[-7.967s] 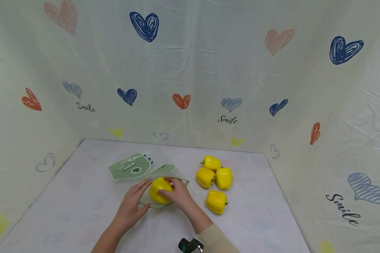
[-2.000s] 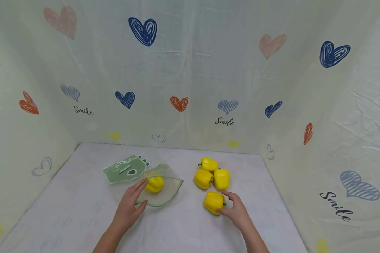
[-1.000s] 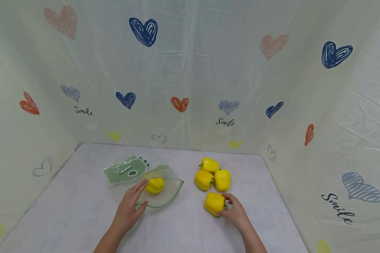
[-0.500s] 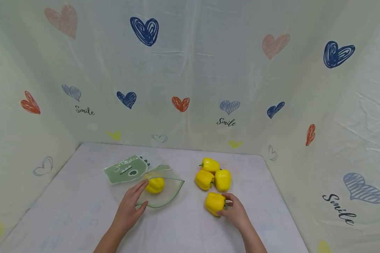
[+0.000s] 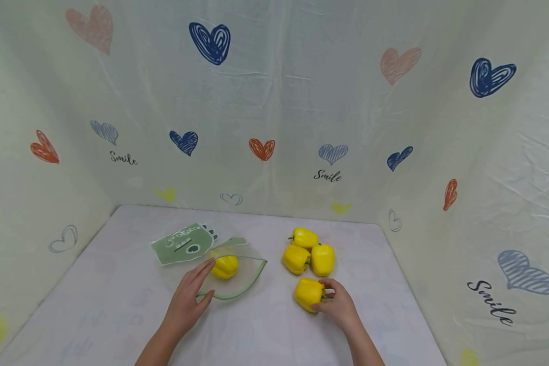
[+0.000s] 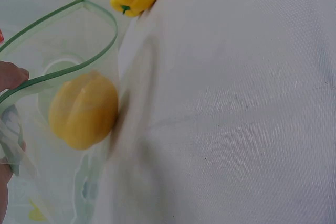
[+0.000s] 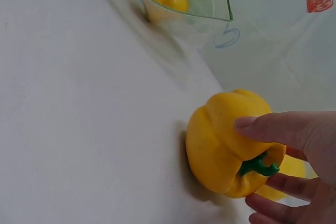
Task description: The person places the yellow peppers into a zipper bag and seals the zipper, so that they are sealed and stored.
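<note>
A clear plastic bag (image 5: 238, 290) with a green rim lies with its mouth gaping toward the right front. Inside it sits one yellow bell pepper (image 5: 224, 267), seen through the film in the left wrist view. My left hand (image 5: 186, 303) touches the rim at the left, fingers straight and thumb spread apart. Farther right, my right hand (image 5: 340, 305) grips another yellow bell pepper (image 7: 226, 135) at its stem end, thumb on one side and fingers on the other. Whether this pepper still touches the table cannot be told.
Several yellow bell peppers (image 5: 296, 259) stand close together behind the right hand. A green print with a cartoon eye (image 5: 183, 245) lies beyond the left hand; whether it belongs to the same bag is unclear. A white cloth covers the table (image 5: 119, 300); a heart-patterned curtain (image 5: 274, 101) surrounds it.
Eight seconds ago my right hand held a pepper at the bag's mouth; that pepper now lies inside. My right hand has moved right and grips another pepper. The left hand stays at the rim.
</note>
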A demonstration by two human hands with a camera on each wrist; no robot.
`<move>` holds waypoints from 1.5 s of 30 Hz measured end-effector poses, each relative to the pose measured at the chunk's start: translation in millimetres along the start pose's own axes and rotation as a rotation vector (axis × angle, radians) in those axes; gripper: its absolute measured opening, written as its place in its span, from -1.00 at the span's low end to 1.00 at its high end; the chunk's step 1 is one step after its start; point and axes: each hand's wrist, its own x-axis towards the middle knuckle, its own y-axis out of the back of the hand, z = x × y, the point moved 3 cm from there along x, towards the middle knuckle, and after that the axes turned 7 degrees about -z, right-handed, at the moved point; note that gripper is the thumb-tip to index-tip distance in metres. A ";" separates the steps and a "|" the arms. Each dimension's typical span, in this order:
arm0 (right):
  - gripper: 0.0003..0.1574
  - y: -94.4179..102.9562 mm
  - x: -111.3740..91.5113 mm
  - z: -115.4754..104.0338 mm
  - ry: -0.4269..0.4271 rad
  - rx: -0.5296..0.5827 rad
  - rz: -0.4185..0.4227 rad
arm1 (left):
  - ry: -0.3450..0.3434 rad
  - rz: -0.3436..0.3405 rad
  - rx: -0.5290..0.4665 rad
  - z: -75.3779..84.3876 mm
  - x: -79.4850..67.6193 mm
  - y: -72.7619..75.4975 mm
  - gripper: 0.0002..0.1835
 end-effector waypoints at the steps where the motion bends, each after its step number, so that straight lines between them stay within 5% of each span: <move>1: -0.10 -0.6 -0.3 -0.8 0.004 -0.001 0.000 | -0.003 0.001 0.001 -0.3 0.0 -0.2 -0.11; 45: -0.18 -60.8 -20.3 -80.0 0.313 0.179 -0.180 | 0.004 0.000 -0.002 0.0 -0.4 -2.3 -0.09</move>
